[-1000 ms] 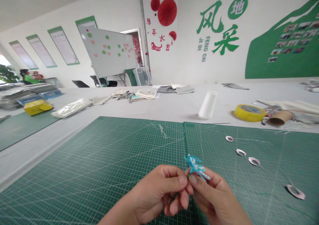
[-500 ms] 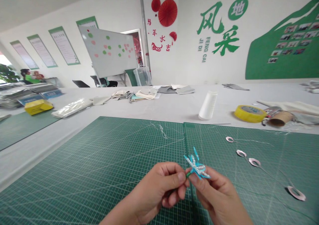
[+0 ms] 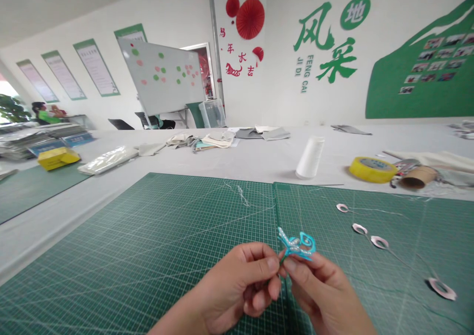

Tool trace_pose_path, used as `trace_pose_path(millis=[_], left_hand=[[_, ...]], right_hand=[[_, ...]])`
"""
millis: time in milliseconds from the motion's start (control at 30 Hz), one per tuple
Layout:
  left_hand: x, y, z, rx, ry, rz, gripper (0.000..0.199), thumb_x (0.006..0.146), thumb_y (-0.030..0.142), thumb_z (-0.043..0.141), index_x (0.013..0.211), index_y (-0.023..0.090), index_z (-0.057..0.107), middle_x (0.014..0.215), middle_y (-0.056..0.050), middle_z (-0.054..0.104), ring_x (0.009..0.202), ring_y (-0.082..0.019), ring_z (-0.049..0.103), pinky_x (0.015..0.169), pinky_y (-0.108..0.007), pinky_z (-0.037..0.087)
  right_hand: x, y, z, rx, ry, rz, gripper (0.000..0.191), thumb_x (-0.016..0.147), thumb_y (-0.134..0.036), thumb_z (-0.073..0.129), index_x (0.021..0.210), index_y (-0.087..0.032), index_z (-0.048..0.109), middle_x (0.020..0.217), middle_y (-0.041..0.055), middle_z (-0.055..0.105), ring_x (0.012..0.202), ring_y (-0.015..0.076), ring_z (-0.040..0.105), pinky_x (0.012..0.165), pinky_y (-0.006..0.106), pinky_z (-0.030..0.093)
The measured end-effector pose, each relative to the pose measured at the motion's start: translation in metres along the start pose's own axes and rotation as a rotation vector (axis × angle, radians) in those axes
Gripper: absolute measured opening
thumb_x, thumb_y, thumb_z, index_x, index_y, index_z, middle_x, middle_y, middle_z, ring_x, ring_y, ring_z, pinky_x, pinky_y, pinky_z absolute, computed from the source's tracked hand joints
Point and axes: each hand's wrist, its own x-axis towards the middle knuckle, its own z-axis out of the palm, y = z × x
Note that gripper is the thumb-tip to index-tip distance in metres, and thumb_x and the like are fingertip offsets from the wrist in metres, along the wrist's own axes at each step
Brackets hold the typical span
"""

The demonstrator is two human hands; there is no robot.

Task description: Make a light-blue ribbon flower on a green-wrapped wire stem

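Note:
A blue flower ornament [image 3: 296, 245] with rows of small pearly beads and curled petals is held between my two hands, low over the cutting mats. My left hand [image 3: 244, 280] pinches its thin green stem with thumb and forefinger. Just under the blue petals, my right hand [image 3: 318, 283] is closed on the base of the same flower. Most of the stem is hidden by my fingers. To the right lie several pale pink oval rings with thin wire or thread tails, the nearest being a ring [image 3: 442, 289] at the lower right.
Green cutting mats [image 3: 155, 236] cover the near table. Behind them stand a white thread cone [image 3: 310, 157], a roll of yellow tape [image 3: 373, 170] and a cardboard tube [image 3: 418, 177]. Loose white threads [image 3: 242, 195] lie on the mat. A yellow box [image 3: 58, 158] sits far left.
The blue flower has turned between my fingers, so its curled petal now shows on the right. Both hands have stayed in nearly the same place.

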Motion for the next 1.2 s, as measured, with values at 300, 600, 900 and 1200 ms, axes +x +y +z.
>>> trace_pose_path(millis=[300,600,900,1200], left_hand=[[0.0002,-0.001,0.0011,0.162,0.11,0.08,0.022,0.078,0.032,0.068,0.073,0.013,0.059,0.055,0.003,0.056,0.036,-0.001,0.038,0.034,-0.015,0.02],[-0.0006,0.0015,0.0016,0.086,0.056,0.075,0.017,0.08,0.027,0.065,0.072,0.012,0.061,0.05,0.003,0.054,0.034,-0.001,0.029,0.035,-0.017,0.014],[0.0012,0.0012,0.0021,0.029,-0.006,0.022,0.02,0.079,0.03,0.067,0.072,0.012,0.061,0.051,0.002,0.057,0.032,-0.001,0.028,0.033,-0.017,0.013],[0.0004,0.0009,0.0036,0.06,-0.007,0.012,0.027,0.079,0.037,0.065,0.073,0.012,0.061,0.051,0.0,0.059,0.031,-0.002,0.034,0.032,-0.017,0.016]], right_hand=[[0.0023,0.0026,-0.0053,-0.118,-0.003,-0.027,0.031,0.072,-0.049,0.075,0.068,-0.019,0.067,0.048,-0.0089,0.031,0.045,0.0067,0.017,0.044,0.025,0.011],[0.0,0.002,-0.0058,-0.146,-0.011,-0.037,0.03,0.077,-0.049,0.071,0.07,-0.02,0.066,0.051,-0.0084,0.031,0.048,0.0086,0.018,0.046,0.026,0.012],[0.0015,0.0006,-0.0014,-0.021,-0.06,0.016,0.03,0.075,-0.047,0.074,0.068,-0.019,0.066,0.047,-0.0097,0.03,0.043,0.0061,0.016,0.043,0.024,0.009],[0.0003,0.0011,-0.0021,0.016,-0.055,0.017,0.027,0.075,-0.044,0.075,0.067,-0.02,0.067,0.052,-0.0071,0.041,0.045,0.006,0.018,0.043,0.021,0.014]])
